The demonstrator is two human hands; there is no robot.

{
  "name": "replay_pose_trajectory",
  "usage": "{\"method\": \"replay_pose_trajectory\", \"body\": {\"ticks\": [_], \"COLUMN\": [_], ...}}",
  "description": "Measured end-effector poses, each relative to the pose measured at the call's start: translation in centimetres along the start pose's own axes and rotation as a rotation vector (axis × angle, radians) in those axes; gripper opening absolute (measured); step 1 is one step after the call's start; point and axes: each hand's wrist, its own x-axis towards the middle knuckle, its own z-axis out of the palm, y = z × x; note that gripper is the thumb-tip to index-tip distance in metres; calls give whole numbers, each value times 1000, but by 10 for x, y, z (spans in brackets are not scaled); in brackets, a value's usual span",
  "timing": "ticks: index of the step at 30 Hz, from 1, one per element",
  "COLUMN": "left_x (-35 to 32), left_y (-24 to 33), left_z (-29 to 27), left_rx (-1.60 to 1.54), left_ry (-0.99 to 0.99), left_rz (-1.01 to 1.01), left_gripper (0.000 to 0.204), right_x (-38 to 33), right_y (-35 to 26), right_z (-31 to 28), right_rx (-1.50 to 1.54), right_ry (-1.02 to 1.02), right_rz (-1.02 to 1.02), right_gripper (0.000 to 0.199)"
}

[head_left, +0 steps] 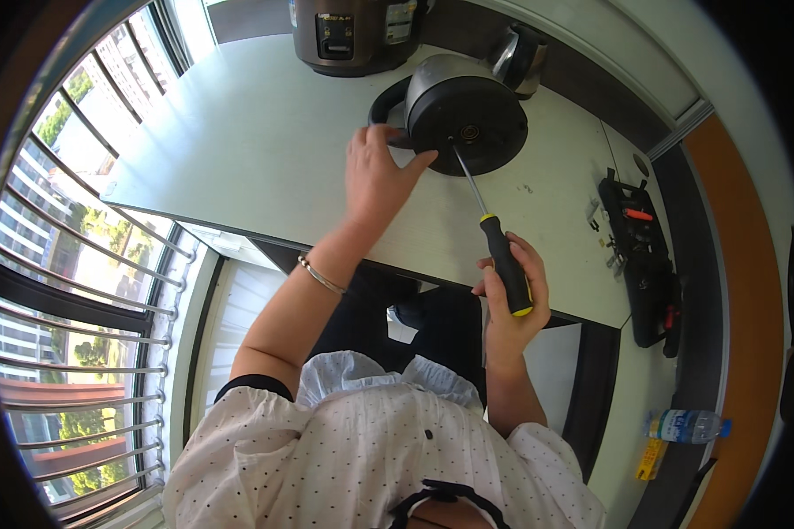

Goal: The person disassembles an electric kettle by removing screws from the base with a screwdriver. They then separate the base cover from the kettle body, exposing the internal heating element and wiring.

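Note:
An electric kettle (494, 132) lies on its side on the pale counter, its round black base turned toward me and its dark handle at the left. My right hand (519, 300) is closed around the black and yellow grip of a screwdriver (505, 264). The long metal shaft reaches up to the kettle's base, with the tip just left of the round connector at its middle. My left hand (381, 172) is beside the handle and the base's left edge, thumb and fingers apart. Whether its fingertips touch the kettle is hard to tell.
A brown rice cooker (353, 35) stands at the back. Behind the kettle is a shiny metal jug (519, 62). At the right lie an open black tool case (640, 256), small metal bits (615, 256) and a water bottle (690, 427) beside a yellow box (650, 460). A barred window (79, 264) is at left.

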Motion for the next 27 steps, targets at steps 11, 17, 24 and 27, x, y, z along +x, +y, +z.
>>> {"method": "replay_pose_trajectory", "body": {"ticks": [11, 17, 24, 27], "left_x": [31, 35, 37, 37], "left_y": [-21, -28, -27, -28], "left_z": [-6, -3, -6, -3], "left_rx": [38, 16, 31, 23], "left_ry": [-267, -257, -274, -263], "left_rz": [56, 169, 177, 190], "left_gripper": [54, 48, 47, 47], "right_x": [4, 8, 18, 16], "right_y": [-4, -16, -20, -15], "right_z": [-1, -1, -8, -13], "right_rx": [-182, -409, -585, -541], "right_ry": [-66, -209, -270, -221], "right_rz": [-100, -263, -402, -380], "right_gripper": [39, 39, 31, 33]}}
